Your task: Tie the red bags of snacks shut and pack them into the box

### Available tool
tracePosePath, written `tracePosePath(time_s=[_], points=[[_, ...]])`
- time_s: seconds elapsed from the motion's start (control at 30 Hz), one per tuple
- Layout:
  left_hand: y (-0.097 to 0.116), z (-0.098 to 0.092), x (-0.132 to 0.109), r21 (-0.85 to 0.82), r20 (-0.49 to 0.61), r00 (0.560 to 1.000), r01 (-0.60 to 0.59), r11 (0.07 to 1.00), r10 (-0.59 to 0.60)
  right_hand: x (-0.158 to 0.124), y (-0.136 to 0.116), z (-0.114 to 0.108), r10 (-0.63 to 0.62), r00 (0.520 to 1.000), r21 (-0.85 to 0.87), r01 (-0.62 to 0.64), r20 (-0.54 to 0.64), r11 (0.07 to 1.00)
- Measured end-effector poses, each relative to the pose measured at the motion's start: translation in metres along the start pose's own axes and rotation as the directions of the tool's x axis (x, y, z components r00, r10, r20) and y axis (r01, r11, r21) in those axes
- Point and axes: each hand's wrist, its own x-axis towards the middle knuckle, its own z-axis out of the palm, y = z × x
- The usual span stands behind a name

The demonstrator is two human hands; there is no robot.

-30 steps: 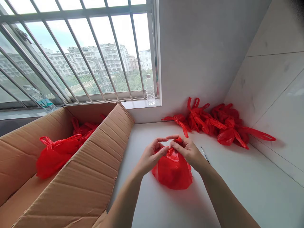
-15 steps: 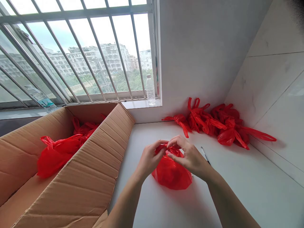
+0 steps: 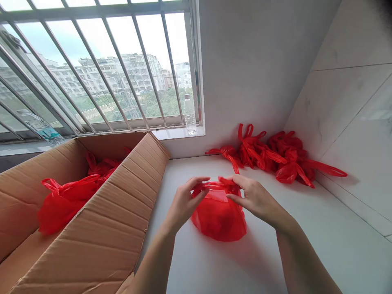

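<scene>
A red plastic bag [image 3: 219, 218] rests on the white table in front of me, its lower part bulging with contents that I cannot make out. My left hand [image 3: 186, 200] grips the left side of the bag's top edge between thumb and fingers. At the right side of that edge, my right hand [image 3: 249, 196] holds the plastic the same way. Between the two hands the rim is stretched sideways, and a paler pink patch shows just below it.
On the left stands an open cardboard box [image 3: 101, 212] with red bags [image 3: 65, 200] inside. Several tied red bags [image 3: 260, 153] lie along the wall. A clear bottle [image 3: 190, 114] stands on the windowsill, and another bottle [image 3: 43, 128] leans farther left.
My hands have moved apart, drawing the bag's bunched top out wide. The whole scene has shifted slightly left in view, and the pen seen beside my right hand is now hidden.
</scene>
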Motion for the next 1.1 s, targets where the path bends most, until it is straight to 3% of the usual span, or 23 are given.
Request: tracePosePath(time_s=[0.1,0.23,0.33,0.43,0.5,0.57,0.67,0.77,0.83,0.9,0.97,1.0,1.03,1.1], points=[[0.0,-0.007,0.005,0.043,-0.194,0.979,-0.054,0.998,0.062,-0.001,0.01,-0.012,-0.013,0.996,-0.074,0.006,-0.093,0.997],[-0.001,-0.018,0.007,0.12,-0.412,0.905,-0.06,0.991,0.105,-0.002,0.022,-0.022,0.016,0.96,-0.099,-0.045,-0.278,0.994],[-0.002,-0.021,0.007,0.05,-0.446,0.895,-0.015,0.999,0.036,0.001,0.026,-0.021,0.103,0.921,0.104,-0.069,-0.375,0.992],[-0.001,-0.021,0.005,-0.149,-0.447,0.892,0.001,0.989,-0.068,0.007,0.024,-0.017,0.116,0.887,0.388,0.076,-0.447,0.918],[0.002,-0.02,0.004,-0.245,-0.446,0.891,-0.032,0.969,-0.083,0.009,0.021,-0.017,0.058,0.874,0.409,0.166,-0.483,0.897],[0.006,-0.021,0.003,-0.272,-0.441,0.894,-0.055,0.961,-0.073,0.005,0.019,-0.022,0.008,0.909,0.332,0.144,-0.417,0.932],[0.016,-0.025,-0.003,-0.257,-0.36,0.929,-0.014,0.966,-0.082,-0.009,0.018,-0.037,0.003,0.981,0.151,0.026,-0.194,0.988],[0.028,-0.028,-0.011,-0.263,-0.164,0.978,0.082,0.961,-0.129,-0.026,0.015,-0.049,0.041,0.999,-0.057,-0.043,-0.031,0.997],[0.038,-0.028,-0.017,-0.277,0.015,0.987,0.159,0.948,-0.161,-0.036,0.009,-0.053,0.063,0.993,-0.213,-0.083,-0.095,0.974],[0.046,-0.028,-0.024,-0.275,0.187,0.968,0.214,0.937,-0.166,-0.041,-0.001,-0.051,-0.005,0.951,-0.32,-0.099,-0.309,0.942],[0.053,-0.027,-0.03,-0.27,0.31,0.938,0.244,0.931,-0.155,-0.042,-0.015,-0.043,-0.165,0.865,-0.324,0.003,-0.474,0.946],[0.055,-0.027,-0.034,-0.271,0.351,0.924,0.253,0.929,-0.149,-0.041,-0.021,-0.037,-0.234,0.848,-0.291,0.099,-0.475,0.952],[0.057,-0.026,-0.037,-0.276,0.382,0.913,0.259,0.926,-0.142,-0.039,-0.028,-0.031,-0.282,0.864,-0.237,0.196,-0.417,0.952],[0.059,-0.026,-0.042,-0.288,0.413,0.902,0.264,0.921,-0.129,-0.032,-0.036,-0.015,-0.306,0.935,-0.123,0.288,-0.179,0.95]])
